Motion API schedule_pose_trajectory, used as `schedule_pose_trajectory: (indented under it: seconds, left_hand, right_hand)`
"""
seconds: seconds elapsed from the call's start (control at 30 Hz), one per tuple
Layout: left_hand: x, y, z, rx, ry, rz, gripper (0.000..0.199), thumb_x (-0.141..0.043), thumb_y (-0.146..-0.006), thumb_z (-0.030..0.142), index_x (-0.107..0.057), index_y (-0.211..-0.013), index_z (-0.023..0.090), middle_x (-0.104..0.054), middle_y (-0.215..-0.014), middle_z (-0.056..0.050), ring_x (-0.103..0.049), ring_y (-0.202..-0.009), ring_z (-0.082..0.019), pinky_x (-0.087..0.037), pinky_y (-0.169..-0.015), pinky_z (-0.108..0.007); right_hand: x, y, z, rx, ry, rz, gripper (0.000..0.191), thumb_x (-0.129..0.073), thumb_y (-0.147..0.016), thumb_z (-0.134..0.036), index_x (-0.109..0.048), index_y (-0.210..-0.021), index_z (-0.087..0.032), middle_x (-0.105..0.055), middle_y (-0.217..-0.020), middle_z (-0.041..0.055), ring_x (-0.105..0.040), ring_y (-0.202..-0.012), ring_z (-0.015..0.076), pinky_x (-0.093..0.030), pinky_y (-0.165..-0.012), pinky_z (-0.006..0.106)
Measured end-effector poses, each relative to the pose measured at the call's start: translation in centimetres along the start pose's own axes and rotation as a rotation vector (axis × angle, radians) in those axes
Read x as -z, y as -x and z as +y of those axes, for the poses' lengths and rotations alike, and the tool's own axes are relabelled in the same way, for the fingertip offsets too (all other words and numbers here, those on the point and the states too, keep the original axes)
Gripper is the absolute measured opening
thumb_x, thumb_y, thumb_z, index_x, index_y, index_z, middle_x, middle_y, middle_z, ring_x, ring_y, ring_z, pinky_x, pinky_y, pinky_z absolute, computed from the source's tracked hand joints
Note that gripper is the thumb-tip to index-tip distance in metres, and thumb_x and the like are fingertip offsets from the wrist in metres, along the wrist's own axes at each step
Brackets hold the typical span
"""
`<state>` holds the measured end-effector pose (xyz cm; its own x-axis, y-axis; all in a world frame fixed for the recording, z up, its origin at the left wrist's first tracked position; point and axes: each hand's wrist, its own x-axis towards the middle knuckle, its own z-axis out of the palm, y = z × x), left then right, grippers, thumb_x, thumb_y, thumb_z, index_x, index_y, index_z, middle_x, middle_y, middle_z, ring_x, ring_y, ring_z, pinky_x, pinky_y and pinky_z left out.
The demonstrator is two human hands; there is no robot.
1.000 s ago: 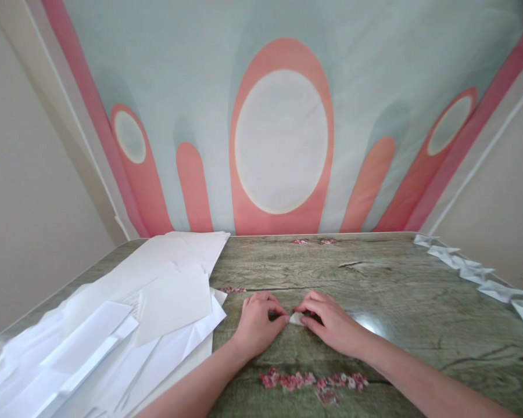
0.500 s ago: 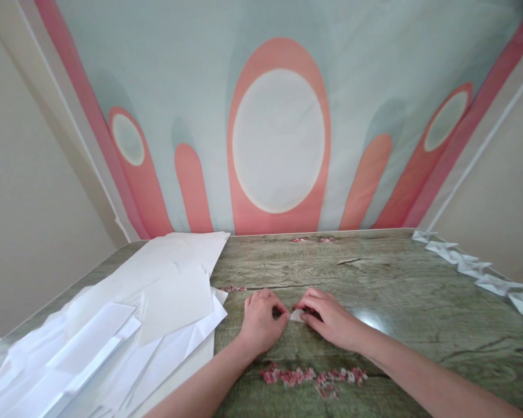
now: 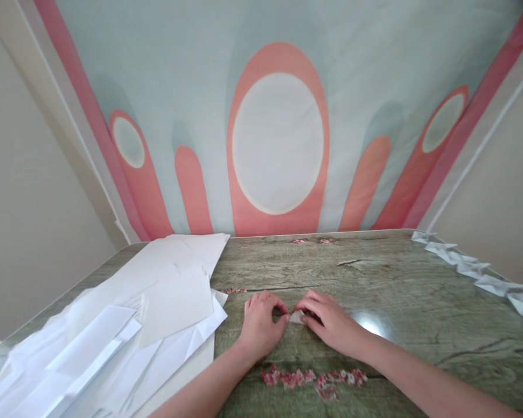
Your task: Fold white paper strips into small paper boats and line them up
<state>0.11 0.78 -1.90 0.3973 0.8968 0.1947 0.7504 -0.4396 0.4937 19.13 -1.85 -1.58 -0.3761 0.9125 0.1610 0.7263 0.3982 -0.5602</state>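
A small folded piece of white paper (image 3: pixel 297 317) is held between my two hands, just above the wood-patterned table (image 3: pixel 331 273). My left hand (image 3: pixel 264 325) pinches its left end between thumb and forefinger. On the other side, my right hand (image 3: pixel 325 316) grips the right end the same way, its fingertips covering part of the paper. Only a little pale triangle of it shows between the fingers, so its full shape is hidden.
White paper sheets (image 3: pixel 178 302) lie in a loose, overlapping pile on the left, with a folded strip (image 3: pixel 93 342) on top. Along the right edge runs a row of several folded paper boats (image 3: pixel 499 284). A patterned backdrop (image 3: pixel 279 226) stands behind the table.
Both hands keep their pinch on the folded paper and have barely moved. The view has shifted very slightly.
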Motion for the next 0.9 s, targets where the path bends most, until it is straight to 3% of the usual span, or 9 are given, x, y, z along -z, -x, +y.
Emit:
schedule_pose_trajectory:
  seconds: [0.23, 0.4, 0.6, 0.77, 0.9]
  left_hand:
    - [0.5, 0.7, 0.7, -0.124, -0.09, 0.022, 0.006, -0.055, -0.082, 0.02, -0.06, -0.085, 0.022, -0.057, -0.091, 0.0, -0.049, -0.09, -0.019, -0.035, -0.081, -0.033]
    - [1.1, 1.9, 2.1, -0.335, -0.266, -0.09, 0.021, -0.046, -0.087, 0.014, -0.056, -0.103, 0.021, -0.057, -0.101, -0.001, -0.047, -0.096, -0.02, -0.035, -0.087, -0.035]
    - [1.0, 2.5, 2.9, -0.398, -0.434, -0.179, 0.028, -0.048, -0.084, 0.016, -0.053, -0.112, 0.016, -0.056, -0.105, -0.006, -0.047, -0.098, -0.022, -0.034, -0.091, -0.038]
    - [0.8, 2.5, 2.8, -0.449, -0.529, -0.191, 0.032, -0.046, -0.085, 0.018, -0.051, -0.117, 0.012, -0.056, -0.108, -0.009, -0.046, -0.105, -0.023, -0.033, -0.094, -0.038]
    - [0.1, 2.7, 2.3, -0.51, -0.567, -0.147, 0.038, -0.038, -0.09, 0.024, -0.049, -0.123, 0.009, -0.051, -0.124, -0.011, -0.038, -0.119, -0.023, -0.028, -0.1, -0.037]
  right_hand:
    - [-0.1, 0.2, 0.1, 0.021, 0.026, 0.023, 0.013, -0.05, -0.087, -0.02, -0.061, -0.092, -0.023, -0.054, -0.089, 0.0017, -0.052, -0.087, 0.0168, -0.037, -0.078, 0.03]
    - [-0.1, 0.2, 0.3, 0.036, 0.039, 0.031, 0.013, -0.051, -0.087, -0.022, -0.061, -0.094, -0.022, -0.055, -0.091, 0.0025, -0.052, -0.088, 0.0172, -0.038, -0.078, 0.031]
    - [-0.3, 0.2, 0.8, 0.037, -0.009, 0.022, 0.015, -0.051, -0.087, -0.025, -0.063, -0.097, -0.022, -0.056, -0.092, 0.0032, -0.053, -0.09, 0.0172, -0.039, -0.081, 0.032]
    - [0.8, 0.1, 1.3, 0.016, -0.191, -0.027, 0.026, -0.046, -0.087, -0.021, -0.058, -0.11, -0.021, -0.056, -0.096, 0.0047, -0.054, -0.088, 0.0156, -0.042, -0.08, 0.029]
    - [2.2, 0.2, 1.1, 0.013, -0.163, -0.072, 0.028, -0.042, -0.087, -0.016, -0.061, -0.106, -0.019, -0.057, -0.096, 0.0053, -0.055, -0.089, 0.0154, -0.042, -0.082, 0.028]
